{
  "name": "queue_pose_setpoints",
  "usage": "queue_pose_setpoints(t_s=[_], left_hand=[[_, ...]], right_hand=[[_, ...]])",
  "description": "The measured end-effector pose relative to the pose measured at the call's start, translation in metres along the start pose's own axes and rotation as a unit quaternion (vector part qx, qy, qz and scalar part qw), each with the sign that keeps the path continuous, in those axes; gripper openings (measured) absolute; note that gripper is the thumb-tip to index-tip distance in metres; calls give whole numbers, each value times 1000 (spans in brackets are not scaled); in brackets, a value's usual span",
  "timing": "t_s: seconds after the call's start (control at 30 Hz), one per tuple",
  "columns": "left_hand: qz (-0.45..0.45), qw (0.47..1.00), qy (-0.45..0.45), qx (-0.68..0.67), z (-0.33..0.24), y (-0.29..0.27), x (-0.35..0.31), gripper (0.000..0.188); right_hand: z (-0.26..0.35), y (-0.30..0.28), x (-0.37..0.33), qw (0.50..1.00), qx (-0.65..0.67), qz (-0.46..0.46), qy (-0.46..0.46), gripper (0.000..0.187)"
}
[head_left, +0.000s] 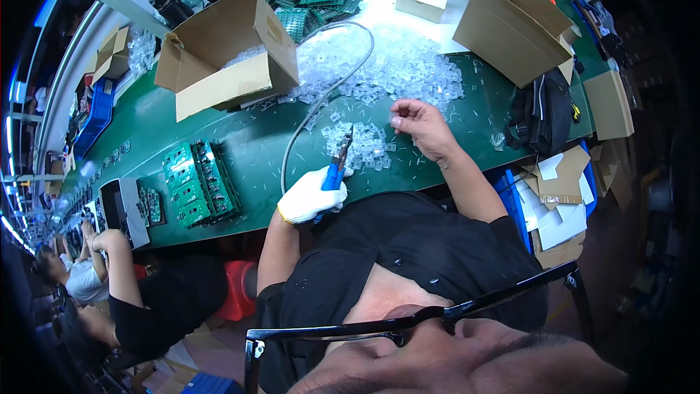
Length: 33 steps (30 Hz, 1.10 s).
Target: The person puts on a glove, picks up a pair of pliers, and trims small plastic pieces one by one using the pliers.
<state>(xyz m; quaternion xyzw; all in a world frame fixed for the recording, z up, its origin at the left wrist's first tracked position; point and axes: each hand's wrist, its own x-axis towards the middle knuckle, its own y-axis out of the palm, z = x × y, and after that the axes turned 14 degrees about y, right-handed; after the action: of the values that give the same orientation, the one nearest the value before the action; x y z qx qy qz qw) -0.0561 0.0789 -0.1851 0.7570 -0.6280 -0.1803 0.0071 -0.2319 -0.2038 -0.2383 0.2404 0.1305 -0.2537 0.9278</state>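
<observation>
One tool: blue-handled pliers (335,171), clamped in gloved left hand (310,197) | clear pieces (370,147) just right of grip | right hand (428,131) curled, can't tell if pinching | risk: nip if it strays between jaws

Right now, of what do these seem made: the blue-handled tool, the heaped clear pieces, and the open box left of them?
Tool: probably steel, by its dark metallic tip; blue handles, evenly coloured, perhaps plastic or rubber. Clear pieces: likely glossy plastic, transparent with bright glints. Open box: cardboard, matte brown with folded flaps.
</observation>
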Motion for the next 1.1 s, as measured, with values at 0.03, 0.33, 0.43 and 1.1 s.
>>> queue_pose_setpoints(t_s=[0.03, 0.33, 0.43, 1.1], left_hand=[[2, 1000, 0, 0, 1, 0, -1, 64], [1, 1000, 1, 5, -2, 1, -3, 62], [0, 1000, 3, 2, 3, -1, -3, 63], [7, 998, 6, -59, 2, -5, -4, 68]], right_hand=[[-1, 8, 0, 999, 37, 26, 20, 23], [-5, 55, 10, 975, 165, 118, 94, 22], [-8, 60, 13, 972, 175, 114, 107, 21], [-9, 72, 10, 997, 51, 24, 59, 17]])
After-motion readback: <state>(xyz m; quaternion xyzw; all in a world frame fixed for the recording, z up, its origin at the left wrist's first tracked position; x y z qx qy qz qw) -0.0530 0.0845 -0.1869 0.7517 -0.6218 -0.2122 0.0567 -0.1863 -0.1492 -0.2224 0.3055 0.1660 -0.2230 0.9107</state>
